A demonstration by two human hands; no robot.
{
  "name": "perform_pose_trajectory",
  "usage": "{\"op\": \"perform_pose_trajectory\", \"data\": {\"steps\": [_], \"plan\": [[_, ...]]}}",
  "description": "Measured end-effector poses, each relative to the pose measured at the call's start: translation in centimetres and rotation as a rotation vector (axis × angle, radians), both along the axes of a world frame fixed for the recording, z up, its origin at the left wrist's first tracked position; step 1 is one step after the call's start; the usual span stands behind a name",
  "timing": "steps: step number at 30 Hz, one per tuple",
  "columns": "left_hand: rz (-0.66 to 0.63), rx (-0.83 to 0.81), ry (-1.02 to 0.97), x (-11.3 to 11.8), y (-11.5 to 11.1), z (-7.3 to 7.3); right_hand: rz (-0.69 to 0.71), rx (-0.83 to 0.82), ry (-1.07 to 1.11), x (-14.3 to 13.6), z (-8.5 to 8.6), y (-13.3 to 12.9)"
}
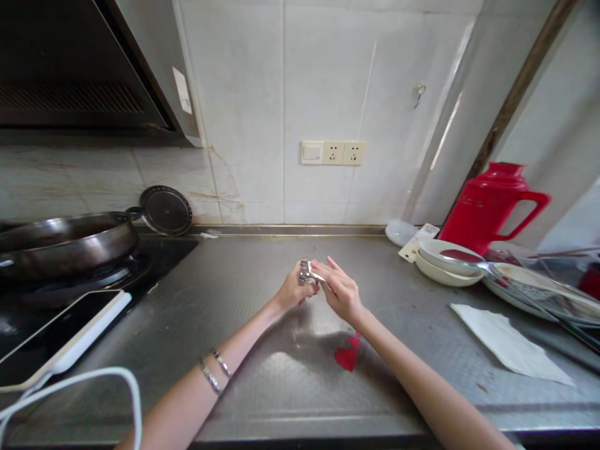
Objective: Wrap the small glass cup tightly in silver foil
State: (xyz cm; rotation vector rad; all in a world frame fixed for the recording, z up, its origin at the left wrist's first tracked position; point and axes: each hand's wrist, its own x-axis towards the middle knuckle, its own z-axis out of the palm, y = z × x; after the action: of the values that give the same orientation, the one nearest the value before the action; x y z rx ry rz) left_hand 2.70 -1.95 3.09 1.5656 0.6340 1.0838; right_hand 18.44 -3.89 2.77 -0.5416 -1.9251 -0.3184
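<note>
Over the middle of the metal counter [262,400], my left hand [291,289] is closed round a small silvery, shiny object [304,273]. My right hand [341,291] meets it from the right, its fingers bent over a thin whitish edge of the same object, with one finger raised. What exactly the object is stays too small to tell. Below my right wrist, a torn piece of red material [347,355] lies flat on the counter.
At left, a pan [70,247] rests on the stove beside a phone [60,340] with a white cable [134,390]. Stacked bowls [445,272], a red thermos [487,209], a plate with utensils [539,290] and a white paper [510,344] are at right.
</note>
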Motion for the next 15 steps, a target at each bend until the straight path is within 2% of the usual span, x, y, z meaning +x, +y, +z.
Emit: {"op": "perform_pose_trajectory", "data": {"steps": [4, 11, 15], "plan": [[-0.011, 0.0, 0.005, 0.15, -0.29, 0.17, -0.025, -0.032, 0.138, -0.19, 0.04, 0.21], [0.012, 0.014, -0.014, -0.06, -0.05, 0.23, -0.005, -0.009, 0.069, -0.68, 0.09, -0.4], [0.015, 0.014, 0.032, -0.03, -0.02, 0.1, -0.034, -0.08, 0.182, -0.64, 0.09, -0.13]]}}
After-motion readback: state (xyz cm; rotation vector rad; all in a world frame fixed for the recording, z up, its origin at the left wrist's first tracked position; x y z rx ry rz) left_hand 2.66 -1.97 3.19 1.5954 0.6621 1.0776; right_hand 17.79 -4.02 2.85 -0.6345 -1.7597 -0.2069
